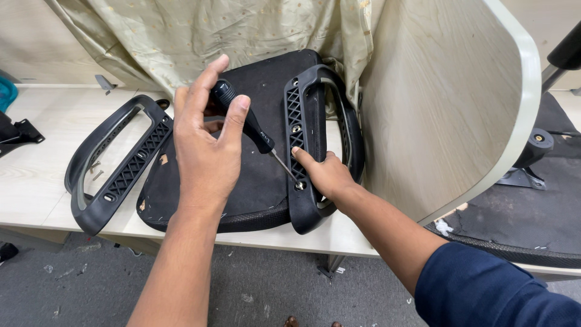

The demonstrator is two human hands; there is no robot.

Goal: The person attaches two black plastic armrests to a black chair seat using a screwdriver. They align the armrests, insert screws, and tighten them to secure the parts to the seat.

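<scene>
- Black plastic: the loose armrest [115, 163] lies off to the left on the pale table [36, 188], untouched.
- Your left hand [206, 145] is half closed, fingertips pinching the screwdriver [251, 130] handle; keep the shaft in line with the screw and press down so the tip doesn't slip.
- Your right hand [327, 175] lies loosely curled on the second armrest [305, 121], atop the upturned seat base [242, 163]; steady it there.
- The screw head is hidden beneath the tip and your finger.
</scene>
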